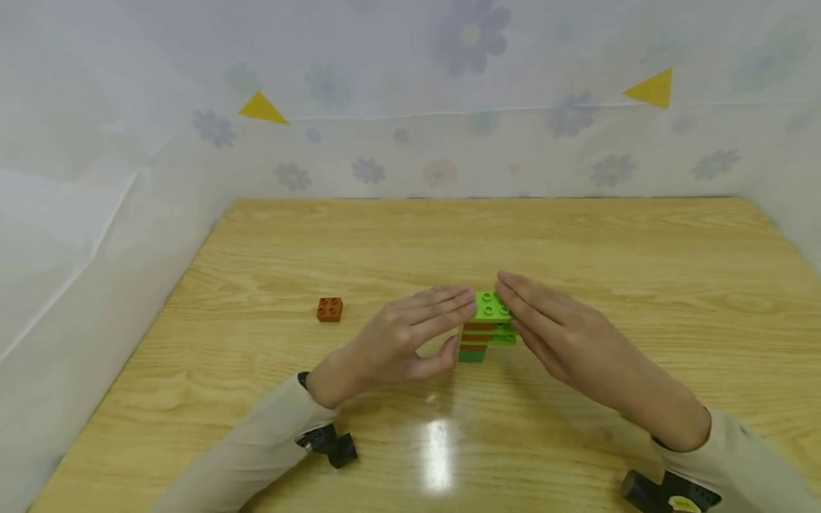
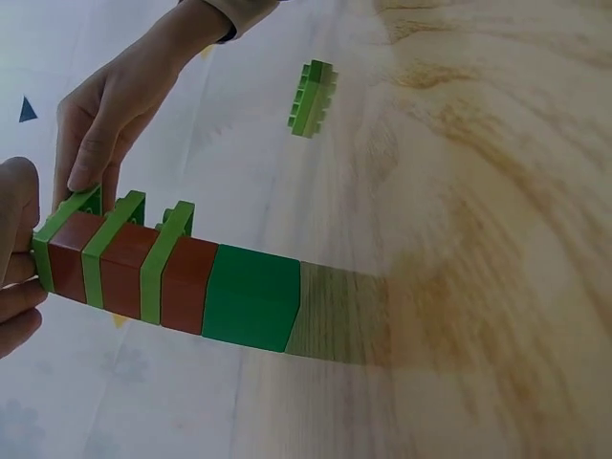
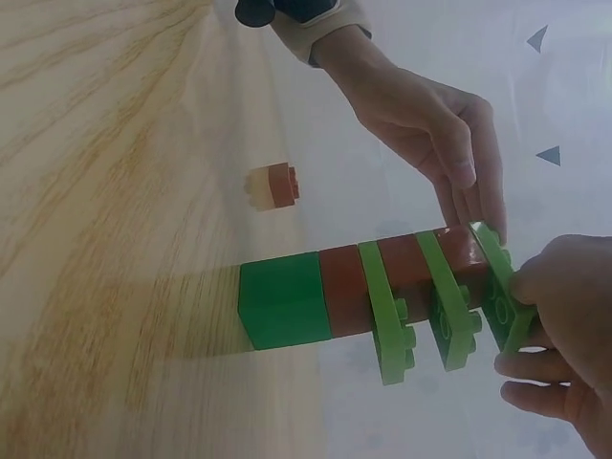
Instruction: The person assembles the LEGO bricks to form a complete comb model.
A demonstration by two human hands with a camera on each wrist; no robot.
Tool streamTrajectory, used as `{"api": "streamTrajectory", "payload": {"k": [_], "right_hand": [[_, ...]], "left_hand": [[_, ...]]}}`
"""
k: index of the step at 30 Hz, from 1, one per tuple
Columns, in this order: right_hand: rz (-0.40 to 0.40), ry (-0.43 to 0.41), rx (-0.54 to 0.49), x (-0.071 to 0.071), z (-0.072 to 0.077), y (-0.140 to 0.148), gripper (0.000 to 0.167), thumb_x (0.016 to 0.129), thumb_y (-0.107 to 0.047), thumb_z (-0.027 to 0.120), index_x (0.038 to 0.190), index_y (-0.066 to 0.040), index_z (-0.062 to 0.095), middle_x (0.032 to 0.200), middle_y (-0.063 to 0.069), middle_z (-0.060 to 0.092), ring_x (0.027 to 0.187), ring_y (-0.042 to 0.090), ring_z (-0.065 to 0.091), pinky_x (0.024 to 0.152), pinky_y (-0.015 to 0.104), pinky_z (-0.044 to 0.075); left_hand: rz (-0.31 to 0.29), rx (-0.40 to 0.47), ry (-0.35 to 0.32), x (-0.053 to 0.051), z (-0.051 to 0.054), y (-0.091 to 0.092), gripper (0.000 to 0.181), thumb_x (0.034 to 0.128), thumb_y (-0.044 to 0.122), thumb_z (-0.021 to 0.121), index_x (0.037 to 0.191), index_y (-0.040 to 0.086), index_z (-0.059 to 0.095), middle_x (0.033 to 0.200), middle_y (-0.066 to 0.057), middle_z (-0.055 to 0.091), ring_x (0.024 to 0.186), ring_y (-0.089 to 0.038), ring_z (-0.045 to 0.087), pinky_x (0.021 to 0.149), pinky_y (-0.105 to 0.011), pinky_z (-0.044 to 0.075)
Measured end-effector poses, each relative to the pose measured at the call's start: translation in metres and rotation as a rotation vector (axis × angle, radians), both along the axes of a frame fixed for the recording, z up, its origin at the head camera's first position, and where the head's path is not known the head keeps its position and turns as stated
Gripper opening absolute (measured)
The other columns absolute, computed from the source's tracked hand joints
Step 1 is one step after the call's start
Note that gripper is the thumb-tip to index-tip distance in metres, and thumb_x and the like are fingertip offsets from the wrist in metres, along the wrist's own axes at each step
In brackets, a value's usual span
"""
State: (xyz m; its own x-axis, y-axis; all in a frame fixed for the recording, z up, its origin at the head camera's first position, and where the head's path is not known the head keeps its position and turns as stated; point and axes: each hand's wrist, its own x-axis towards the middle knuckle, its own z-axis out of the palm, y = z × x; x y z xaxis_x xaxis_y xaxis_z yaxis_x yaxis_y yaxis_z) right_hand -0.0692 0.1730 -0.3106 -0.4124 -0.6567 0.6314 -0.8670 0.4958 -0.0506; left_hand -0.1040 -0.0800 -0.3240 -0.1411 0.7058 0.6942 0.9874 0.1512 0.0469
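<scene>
A table with pale wood grain spreads below, a bright glare on its near part. Behind its far edge and along its left and right sides hangs a whitish sheet, printed with faint purple, greenish and peach flowers. A seam crosses it, with two yellow triangles near it, well apart. Dark triangles show in both wrist views.
</scene>
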Motion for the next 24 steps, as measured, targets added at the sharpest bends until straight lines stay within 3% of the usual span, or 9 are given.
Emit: {"api": "streamTrajectory", "payload": {"k": [4, 7, 9, 12, 14, 16, 20, 22, 24], "right_hand": [[-0.036, 0.023, 0.034, 0.001, 0.001, -0.002, 0.049, 0.108, -0.026, 0.029, 0.135, 0.009, 0.050, 0.137, 0.023, 0.051, 0.119, 0.038, 0.055, 0.098, 0.039, 0.048], [-0.045, 0.040, 0.046, 0.002, 0.002, -0.006, 0.050, 0.108, -0.025, 0.028, 0.134, 0.011, 0.050, 0.138, 0.023, 0.051, 0.121, 0.038, 0.053, 0.095, 0.047, 0.049], [-0.053, 0.044, 0.060, 0.003, 0.002, -0.008, 0.050, 0.108, -0.025, 0.027, 0.133, 0.011, 0.050, 0.139, 0.023, 0.049, 0.124, 0.037, 0.051, 0.105, 0.042, 0.042], [-0.065, 0.043, 0.083, 0.004, 0.003, -0.012, 0.051, 0.109, -0.026, 0.027, 0.134, 0.012, 0.049, 0.140, 0.024, 0.047, 0.129, 0.037, 0.047, 0.115, 0.036, 0.028], [-0.069, 0.040, 0.096, 0.004, 0.003, -0.013, 0.052, 0.109, -0.027, 0.026, 0.134, 0.012, 0.048, 0.141, 0.026, 0.046, 0.131, 0.037, 0.044, 0.117, 0.035, 0.023], [-0.072, 0.036, 0.106, 0.004, 0.004, -0.014, 0.053, 0.109, -0.028, 0.025, 0.135, 0.013, 0.046, 0.141, 0.027, 0.045, 0.132, 0.037, 0.043, 0.117, 0.036, 0.022], [-0.083, 0.025, 0.130, 0.005, 0.005, -0.013, 0.055, 0.109, -0.030, 0.024, 0.136, 0.013, 0.045, 0.143, 0.027, 0.043, 0.133, 0.038, 0.041, 0.118, 0.037, 0.021], [-0.092, 0.009, 0.145, 0.006, 0.006, -0.013, 0.057, 0.108, -0.032, 0.024, 0.137, 0.013, 0.044, 0.144, 0.026, 0.041, 0.134, 0.038, 0.040, 0.118, 0.037, 0.021], [-0.101, -0.009, 0.159, 0.007, 0.007, -0.012, 0.058, 0.108, -0.033, 0.023, 0.138, 0.012, 0.044, 0.145, 0.026, 0.040, 0.135, 0.038, 0.039, 0.118, 0.037, 0.020]], "left_hand": [[-0.005, -0.006, -0.037, -0.001, 0.002, -0.003, 0.039, 0.0819, 0.006, 0.069, 0.117, -0.011, 0.063, 0.122, -0.024, 0.062, 0.116, -0.031, 0.060, 0.103, -0.030, 0.044], [0.050, -0.033, -0.099, -0.004, 0.003, -0.014, 0.045, 0.0938, 0.019, 0.062, 0.126, -0.012, 0.056, 0.130, -0.025, 0.056, 0.123, -0.032, 0.054, 0.107, -0.035, 0.040], [0.172, -0.108, -0.245, -0.005, 0.007, -0.027, 0.056, 0.1014, 0.034, 0.049, 0.137, -0.010, 0.046, 0.142, -0.022, 0.046, 0.133, -0.030, 0.044, 0.112, -0.040, 0.034], [0.426, -0.301, -0.563, -0.008, 0.012, -0.059, 0.071, 0.1034, 0.049, 0.032, 0.150, -0.004, 0.022, 0.156, -0.019, 0.021, 0.145, -0.029, 0.019, 0.117, -0.045, 0.020], [0.602, -0.461, -0.738, -0.009, 0.013, -0.081, 0.077, 0.1027, 0.053, 0.029, 0.152, -0.004, 0.011, 0.158, -0.020, 0.007, 0.147, -0.032, 0.005, 0.118, -0.048, 0.013], [0.704, -0.570, -0.848, -0.009, 0.009, -0.102, 0.079, 0.1035, 0.050, 0.031, 0.149, -0.010, 0.006, 0.156, -0.028, 0.000, 0.145, -0.040, 0.000, 0.117, -0.052, 0.011], [0.817, -0.676, -0.901, -0.006, -0.002, -0.126, 0.076, 0.1046, 0.038, 0.040, 0.144, -0.021, 0.012, 0.149, -0.041, 0.012, 0.139, -0.053, 0.013, 0.112, -0.059, 0.020], [0.839, -0.673, -0.870, -0.005, -0.006, -0.130, 0.070, 0.1035, 0.032, 0.046, 0.141, -0.022, 0.022, 0.141, -0.042, 0.031, 0.130, -0.053, 0.035, 0.105, -0.058, 0.035], [0.846, -0.634, -0.824, -0.005, -0.009, -0.132, 0.059, 0.1010, 0.027, 0.053, 0.134, -0.020, 0.037, 0.119, -0.036, 0.054, 0.104, -0.044, 0.058, 0.085, -0.049, 0.052]]}}
